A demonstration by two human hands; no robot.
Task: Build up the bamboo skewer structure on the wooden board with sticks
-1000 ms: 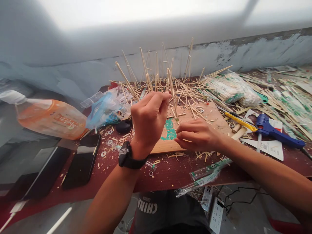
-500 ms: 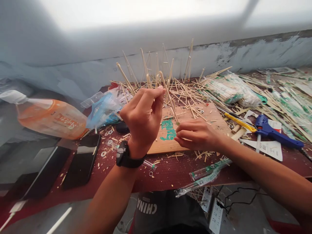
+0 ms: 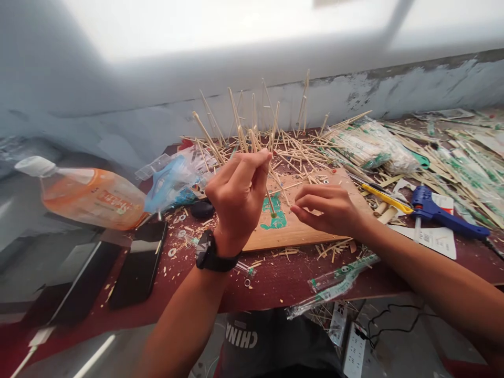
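Observation:
My left hand (image 3: 240, 191), with a black watch on its wrist, pinches a thin bamboo stick (image 3: 270, 198) between thumb and fingertips. The stick slants downward, and a small green blob (image 3: 274, 214) sits on its lower end, over the green patch (image 3: 279, 223) on the wooden board (image 3: 255, 242). Just right of that end is my right hand (image 3: 328, 209), its fingers bent and the thumb apart from them, with nothing visible between. Another thin stick ends close to its fingertips.
Behind the board lie many loose sticks (image 3: 299, 152), several standing upright. A blue glue gun (image 3: 441, 212) and a yellow cutter (image 3: 388, 198) lie on the right. On the left are an orange drink bottle (image 3: 98, 197), a phone (image 3: 139, 265) and a blue plastic bag (image 3: 167, 181).
My right hand has come off the stick's lower end and shifted slightly right, its fingers loosening. The stick in my left hand now points more steeply down, its green end lower and further left.

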